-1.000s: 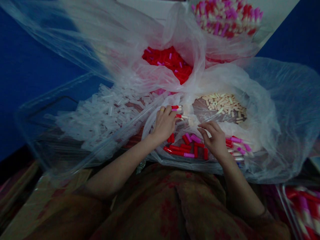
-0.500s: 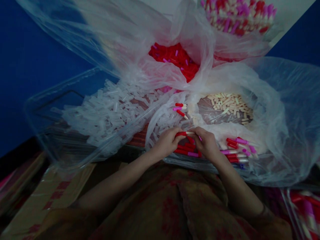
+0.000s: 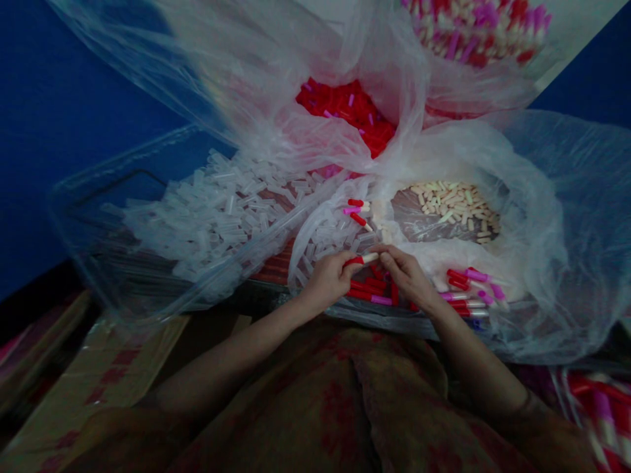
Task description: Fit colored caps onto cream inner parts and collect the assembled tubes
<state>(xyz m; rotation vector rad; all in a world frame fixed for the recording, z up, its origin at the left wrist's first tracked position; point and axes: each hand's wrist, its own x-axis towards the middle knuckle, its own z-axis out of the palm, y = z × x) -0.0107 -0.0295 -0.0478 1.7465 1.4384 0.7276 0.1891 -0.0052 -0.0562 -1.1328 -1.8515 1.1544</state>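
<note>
Between my two hands is a small red-and-cream tube piece (image 3: 367,259), held roughly level. My left hand (image 3: 326,274) grips its red end. At its pale end, the thumb and fingertips of my right hand (image 3: 405,270) are closed. Below lie loose red tubes (image 3: 365,289) and a pink one (image 3: 381,299), partly covered by my hands. Just beyond, several red-and-cream and pink pieces (image 3: 358,222) rest on clear plastic sleeves (image 3: 325,233) in a bag. Right of my right hand is a pile of red and pink capped pieces (image 3: 470,289).
A clear plastic bin (image 3: 123,322) at left holds many transparent tubes (image 3: 211,210). An open bag (image 3: 532,197) at right contains cream plugs (image 3: 458,203). Behind, another bag holds red parts (image 3: 350,112). Finished-looking pieces (image 3: 483,29) stand at the back. A cardboard box (image 3: 113,374) sits lower left.
The piece in my hands has tilted, its pale end now higher and more exposed. My right fingers have shifted slightly toward that end. The view has moved a little.
</note>
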